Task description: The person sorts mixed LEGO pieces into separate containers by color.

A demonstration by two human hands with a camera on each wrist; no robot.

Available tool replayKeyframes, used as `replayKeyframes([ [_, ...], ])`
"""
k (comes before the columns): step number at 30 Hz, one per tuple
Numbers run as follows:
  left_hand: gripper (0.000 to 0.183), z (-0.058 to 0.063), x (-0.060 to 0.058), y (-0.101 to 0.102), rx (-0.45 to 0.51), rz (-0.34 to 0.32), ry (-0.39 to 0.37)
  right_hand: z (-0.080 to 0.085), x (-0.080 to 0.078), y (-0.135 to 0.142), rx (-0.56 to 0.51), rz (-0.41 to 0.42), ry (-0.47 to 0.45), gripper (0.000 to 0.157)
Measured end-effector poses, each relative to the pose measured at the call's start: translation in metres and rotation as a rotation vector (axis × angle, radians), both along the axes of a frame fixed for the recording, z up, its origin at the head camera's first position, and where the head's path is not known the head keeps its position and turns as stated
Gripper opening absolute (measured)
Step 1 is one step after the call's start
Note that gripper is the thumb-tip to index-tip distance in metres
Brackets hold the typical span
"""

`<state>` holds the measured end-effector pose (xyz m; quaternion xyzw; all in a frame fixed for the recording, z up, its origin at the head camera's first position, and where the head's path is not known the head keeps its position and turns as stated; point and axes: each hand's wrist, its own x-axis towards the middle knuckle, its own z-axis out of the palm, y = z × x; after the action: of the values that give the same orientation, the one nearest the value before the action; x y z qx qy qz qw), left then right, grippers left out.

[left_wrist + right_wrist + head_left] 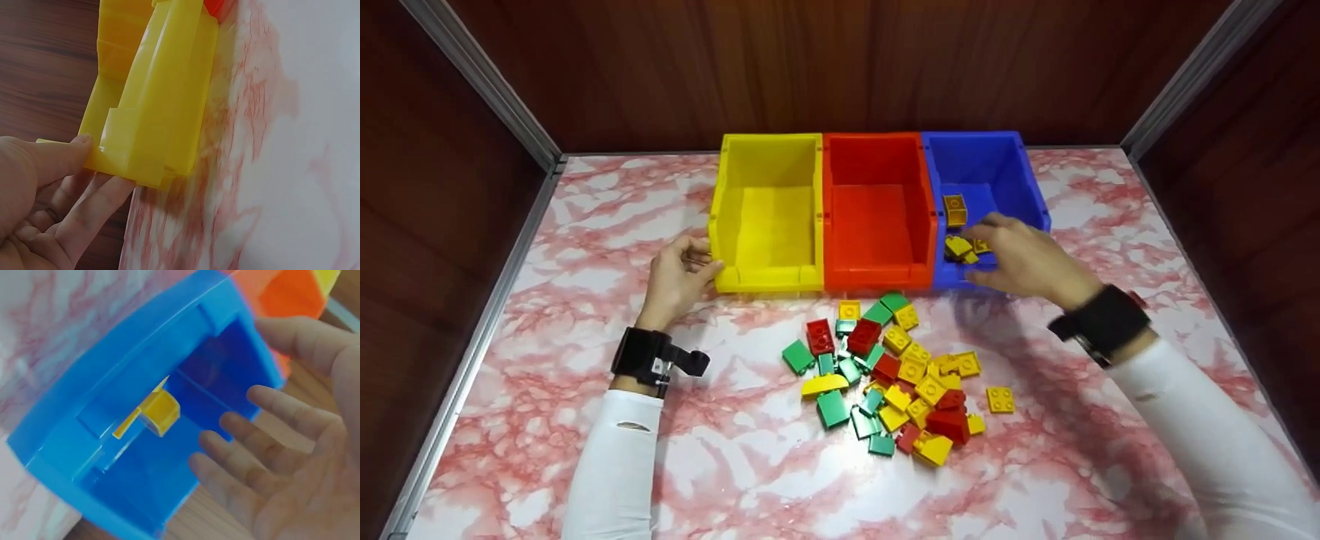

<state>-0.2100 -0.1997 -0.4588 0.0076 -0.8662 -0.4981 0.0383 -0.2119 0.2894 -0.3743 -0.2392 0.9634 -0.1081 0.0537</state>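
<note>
My left hand (673, 281) holds the front left corner of the yellow bin (769, 280). In the left wrist view the thumb lies on the near side of the bin's wall (174, 84) and the fingers on the other side. Over the front of the blue bin (1011, 166) is my right hand (1031, 259), with nothing in its grasp. Its fingers are spread and fairly straight in the right wrist view. Inside the blue bin lie several yellow toy bricks, one standing further back (955, 210) and others close together near the front (958, 247).
Between the yellow and blue bins stands a red bin (877, 225), all three side by side. In front of them is a loose pile of yellow, red and green bricks (911, 370) on the marbled table (720, 465). Dark wooden panels (840, 67) enclose the table.
</note>
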Motion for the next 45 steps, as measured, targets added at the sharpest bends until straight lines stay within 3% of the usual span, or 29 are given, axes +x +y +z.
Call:
replayKeyframes([
  [4,0.025,0.002,-0.001,-0.002,-0.013,0.001,-0.009,0.005,0.027,0.005,0.027,0.037,-0.017,0.077],
  [8,0.025,0.003,-0.001,-0.003,-0.019,0.0,0.001,-0.002,0.048,0.009,0.021,0.087,-0.037,0.086],
  [12,0.026,0.002,0.0,-0.001,-0.018,-0.005,0.028,-0.022,0.065,0.008,-0.026,0.162,-0.095,0.093],
  [17,0.025,-0.001,0.0,0.0,-0.019,-0.001,0.027,-0.054,0.076,-0.001,0.0,0.208,-0.164,0.083],
  [22,0.024,0.0,0.0,0.0,-0.024,0.0,0.025,-0.071,0.075,-0.006,0.008,0.199,-0.208,0.054],
  [28,0.023,0.002,0.001,-0.001,-0.013,0.005,0.038,-0.073,0.07,-0.006,-0.049,0.222,-0.258,0.028],
  [36,0.024,0.001,0.001,0.0,-0.016,-0.001,0.025,-0.062,0.063,0.002,-0.08,0.23,-0.214,0.024],
  [45,0.024,0.001,0.001,0.0,-0.036,0.004,0.02,-0.025,0.041,0.008,-0.156,0.194,-0.099,0.021],
])
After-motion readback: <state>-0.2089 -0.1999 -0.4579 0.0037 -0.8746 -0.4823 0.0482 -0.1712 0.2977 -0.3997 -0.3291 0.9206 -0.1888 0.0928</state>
